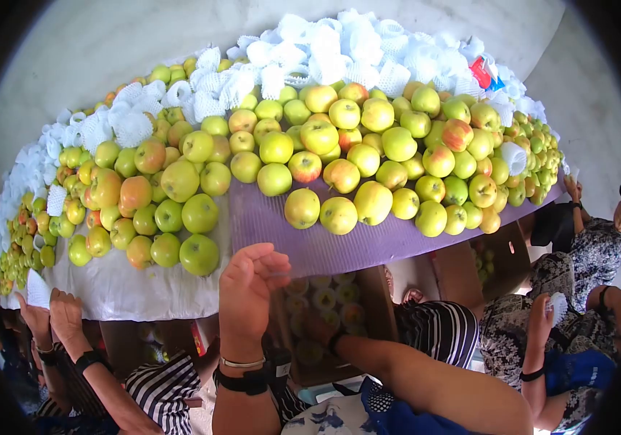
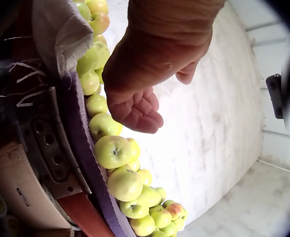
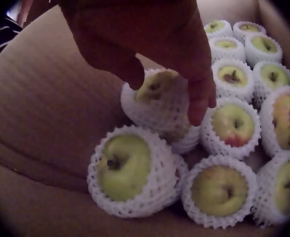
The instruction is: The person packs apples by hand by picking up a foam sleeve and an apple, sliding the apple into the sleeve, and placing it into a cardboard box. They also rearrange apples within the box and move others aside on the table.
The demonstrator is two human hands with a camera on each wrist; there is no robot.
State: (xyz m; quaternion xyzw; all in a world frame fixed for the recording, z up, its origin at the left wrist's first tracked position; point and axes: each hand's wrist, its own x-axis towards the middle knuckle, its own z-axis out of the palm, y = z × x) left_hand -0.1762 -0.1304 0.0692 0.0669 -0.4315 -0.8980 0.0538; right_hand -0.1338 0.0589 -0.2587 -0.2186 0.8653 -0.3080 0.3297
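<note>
My left hand (image 1: 247, 286) is raised over the front edge of the table, fingers loosely bent and nothing in them. Green-yellow apples (image 1: 339, 215) lie piled just beyond it; in the left wrist view they line the edge beside the hand (image 2: 145, 84). Down in a cardboard box (image 1: 368, 304) is my right hand (image 1: 316, 328). Seen from the right wrist, that hand (image 3: 150, 44) has its thumb and fingers on either side of an apple in a white foam net (image 3: 159, 106). More netted apples (image 3: 231, 123) sit in rows next to it.
White foam nets (image 1: 347, 51) are heaped along the back of the pile. Purple padding (image 1: 267, 217) and a pale cloth (image 1: 144, 293) cover the table. Other people's hands (image 1: 64, 315) work at the left; people with a hand (image 1: 540, 319) holding a foam net sit at right.
</note>
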